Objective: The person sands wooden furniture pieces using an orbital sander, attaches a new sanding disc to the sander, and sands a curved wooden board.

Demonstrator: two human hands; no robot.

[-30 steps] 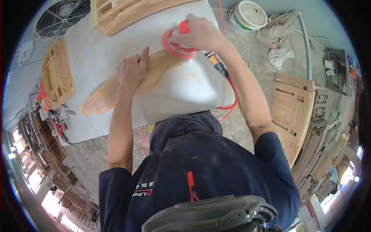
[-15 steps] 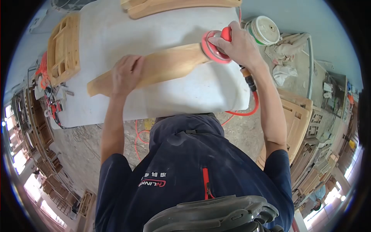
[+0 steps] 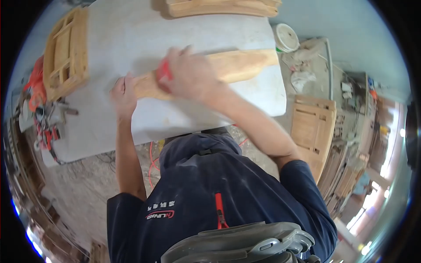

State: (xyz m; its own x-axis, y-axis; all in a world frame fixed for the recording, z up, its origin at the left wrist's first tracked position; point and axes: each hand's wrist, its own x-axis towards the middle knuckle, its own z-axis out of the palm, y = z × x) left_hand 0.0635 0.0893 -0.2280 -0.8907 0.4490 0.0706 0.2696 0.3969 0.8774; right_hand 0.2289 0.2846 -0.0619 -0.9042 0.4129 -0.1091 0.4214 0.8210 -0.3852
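A long, curved wooden board (image 3: 241,65) lies across the white-topped table (image 3: 175,35). My left hand (image 3: 124,94) is closed on the board's left end. Blurred by motion, my right hand (image 3: 190,72) grips the red round sander (image 3: 164,75), which rests on the left part of the board. The sander's underside and its hose joint are hidden behind my hand and forearm.
Slatted wooden panels stand at the table's left edge (image 3: 66,52) and far edge (image 3: 223,8). Red and grey tools (image 3: 46,131) lie at the left corner. Right of the table are a white bucket (image 3: 286,38) and a wooden panel (image 3: 312,127). Red hose (image 3: 151,164) lies below.
The sander in my right hand has moved left from the board's right end. My left hand is now at the board's left end, and the board sits further right in view.
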